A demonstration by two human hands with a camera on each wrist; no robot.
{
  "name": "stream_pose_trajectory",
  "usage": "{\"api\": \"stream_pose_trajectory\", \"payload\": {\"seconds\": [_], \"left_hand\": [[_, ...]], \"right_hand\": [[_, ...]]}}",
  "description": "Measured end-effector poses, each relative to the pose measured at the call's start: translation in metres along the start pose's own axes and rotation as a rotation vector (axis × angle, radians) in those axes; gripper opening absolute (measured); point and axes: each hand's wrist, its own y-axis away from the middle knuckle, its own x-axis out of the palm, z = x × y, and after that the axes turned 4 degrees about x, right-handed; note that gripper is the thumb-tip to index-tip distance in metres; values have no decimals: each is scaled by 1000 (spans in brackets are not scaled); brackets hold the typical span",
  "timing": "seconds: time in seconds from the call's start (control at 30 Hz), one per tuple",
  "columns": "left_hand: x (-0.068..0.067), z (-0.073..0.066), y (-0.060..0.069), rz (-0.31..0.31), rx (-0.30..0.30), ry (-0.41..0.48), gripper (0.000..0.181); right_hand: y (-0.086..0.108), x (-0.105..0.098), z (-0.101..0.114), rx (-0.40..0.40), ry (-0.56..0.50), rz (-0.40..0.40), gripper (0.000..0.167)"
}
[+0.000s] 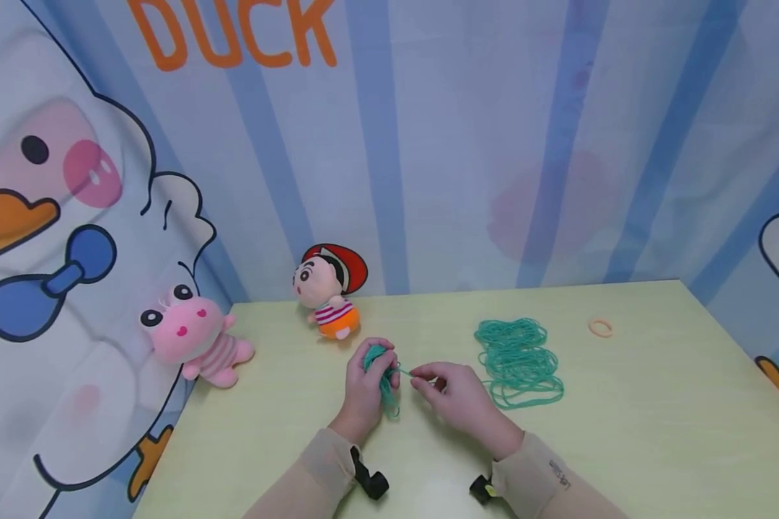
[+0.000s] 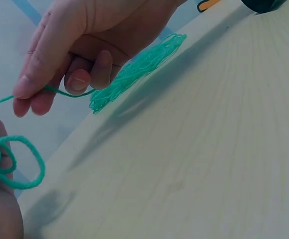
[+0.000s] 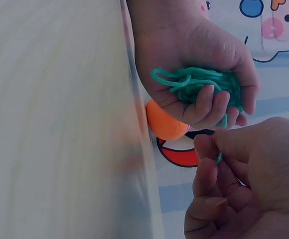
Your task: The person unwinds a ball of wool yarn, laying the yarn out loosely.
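A bundle of green yarn [image 3: 209,82] lies in my left hand [image 1: 362,393], whose fingers curl round it. Loose loops [image 2: 22,164] of it stick out from the palm. From the bundle a single strand [image 1: 404,372] runs across to my right hand [image 1: 457,400], pinched there between thumb and forefinger. In the left wrist view the strand passes through the right fingers [image 2: 27,87] toward the rest of the yarn. Beyond the right hand, more green yarn [image 1: 522,360] is spread on the table in loose zigzag loops.
An orange-pink ring [image 1: 600,328] lies at the back right of the pale table [image 1: 662,404]. A plush doll with a red cap [image 1: 331,295] sits at the back edge, and a pink plush toy [image 1: 201,335] at the left edge. A striped cloth [image 1: 454,144] hangs behind.
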Motion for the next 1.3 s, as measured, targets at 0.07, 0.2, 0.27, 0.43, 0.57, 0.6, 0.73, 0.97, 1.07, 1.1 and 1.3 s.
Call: {"api": "stream_pose_trajectory", "payload": {"seconds": [0.07,0.2,0.27,0.43,0.57,0.6,0.73,0.97,1.07,1.1,1.3], "left_hand": [[-1,-1,0,2,4,-1,13],[-2,-3,0,-2,22,-7,15],[-2,-3,0,-9,31,-8,18],[-1,-1,-1,-25,38,9,30],[-1,0,0,-36,41,7,34],[-1,0,0,-40,41,1,34],[-1,0,1,-50,43,-9,33],[-2,3,0,-57,60,-9,21],[-2,3,0,-64,57,-6,17],[-2,3,0,-64,57,-5,17],[-2,3,1,-64,58,8,34]], "right_hand": [[0,0,0,-10,5,-15,18],[1,-2,-1,-28,4,-79,14],[3,-6,-1,-35,-12,-120,13],[12,-17,-5,-65,-67,-200,15],[20,-28,-13,-56,-80,-239,15],[21,-31,-16,-53,-80,-247,15],[27,-45,-27,-43,-77,-280,15],[39,-77,-49,-38,-39,-359,18],[46,-91,-59,-31,2,-395,17],[49,-96,-62,-24,15,-401,17],[59,-121,-78,18,107,-440,18]]}}
